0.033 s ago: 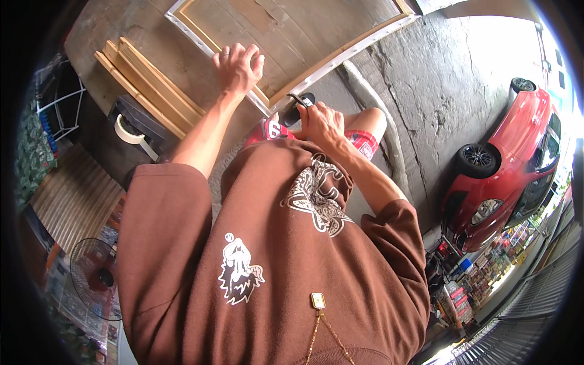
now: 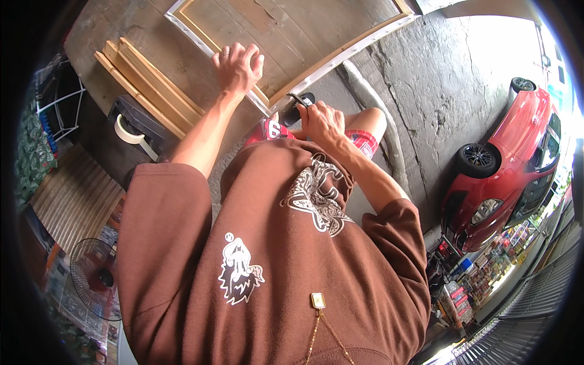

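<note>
A large wooden frame (image 2: 348, 53) with white outer edges lies on the brown tabletop, its near corner pointing toward me. My left hand (image 2: 239, 70) is on the frame's left bar, fingers bent over it; its palm side is hidden. Close to the near corner, my right hand (image 2: 322, 123) is closed around a dark hand tool (image 2: 296, 99). Only the tool's curved end shows past my fingers, beside the frame's lower right bar, so its exact kind is unclear. I cannot tell whether it touches the frame.
Several loose wooden bars (image 2: 149, 85) lie left of my left forearm, by a roll of pale tape (image 2: 129, 129) on a dark holder. A fan (image 2: 97, 278) stands at lower left. On the right, a red car (image 2: 511, 152) is parked on the grey concrete floor (image 2: 435, 91).
</note>
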The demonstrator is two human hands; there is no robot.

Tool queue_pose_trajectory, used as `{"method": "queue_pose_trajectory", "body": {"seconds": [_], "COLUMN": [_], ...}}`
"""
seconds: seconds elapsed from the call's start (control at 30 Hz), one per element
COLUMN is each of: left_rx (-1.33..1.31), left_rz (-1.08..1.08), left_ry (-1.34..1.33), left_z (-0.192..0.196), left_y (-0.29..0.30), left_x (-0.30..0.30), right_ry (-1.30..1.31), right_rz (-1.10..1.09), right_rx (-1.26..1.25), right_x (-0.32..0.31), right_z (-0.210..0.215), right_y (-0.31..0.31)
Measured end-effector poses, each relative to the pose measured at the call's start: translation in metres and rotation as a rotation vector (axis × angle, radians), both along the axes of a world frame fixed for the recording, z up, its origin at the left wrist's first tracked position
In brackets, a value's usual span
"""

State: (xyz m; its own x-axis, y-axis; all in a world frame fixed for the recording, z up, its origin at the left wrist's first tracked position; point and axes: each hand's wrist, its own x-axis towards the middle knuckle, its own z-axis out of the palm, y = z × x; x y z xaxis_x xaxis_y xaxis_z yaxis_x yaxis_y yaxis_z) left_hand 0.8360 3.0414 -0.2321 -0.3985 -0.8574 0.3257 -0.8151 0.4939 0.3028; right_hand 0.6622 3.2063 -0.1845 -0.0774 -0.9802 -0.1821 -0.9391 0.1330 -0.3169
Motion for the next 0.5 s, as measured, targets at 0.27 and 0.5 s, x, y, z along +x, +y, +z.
{"method": "queue_pose_trajectory", "body": {"seconds": [0.27, 0.5], "left_rx": [-0.016, 0.009], "left_rz": [-0.027, 0.002], "left_ry": [-0.004, 0.013], "left_z": [-0.007, -0.008], "left_y": [-0.005, -0.004], "left_x": [-0.004, -0.002], "right_ry": [0.359, -0.293], "right_rz": [0.335, -0.155], "right_rx": [-0.017, 0.018], "right_x": [-0.014, -0.014], "right_z": [0.014, 0.013], "right_y": [-0.017, 0.0]}}
